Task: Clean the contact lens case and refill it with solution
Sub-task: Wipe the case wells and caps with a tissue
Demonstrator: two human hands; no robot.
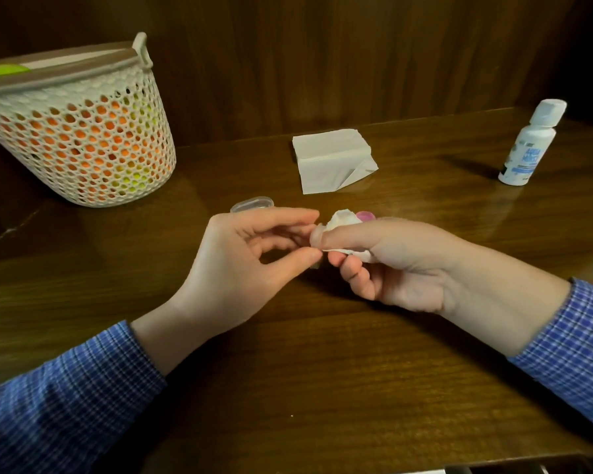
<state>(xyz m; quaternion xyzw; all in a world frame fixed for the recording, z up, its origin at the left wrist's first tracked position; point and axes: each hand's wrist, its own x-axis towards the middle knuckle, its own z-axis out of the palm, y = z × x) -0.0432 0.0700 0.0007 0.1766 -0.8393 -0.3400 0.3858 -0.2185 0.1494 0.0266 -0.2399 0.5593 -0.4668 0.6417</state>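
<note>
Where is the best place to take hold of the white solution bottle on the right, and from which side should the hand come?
Probably grip the solution bottle around its wide body below the shoulder, coming from its near left side. It stands upright with bare table there, while the wooden wall is close behind. The cap is narrower and should stay free for opening.
</note>
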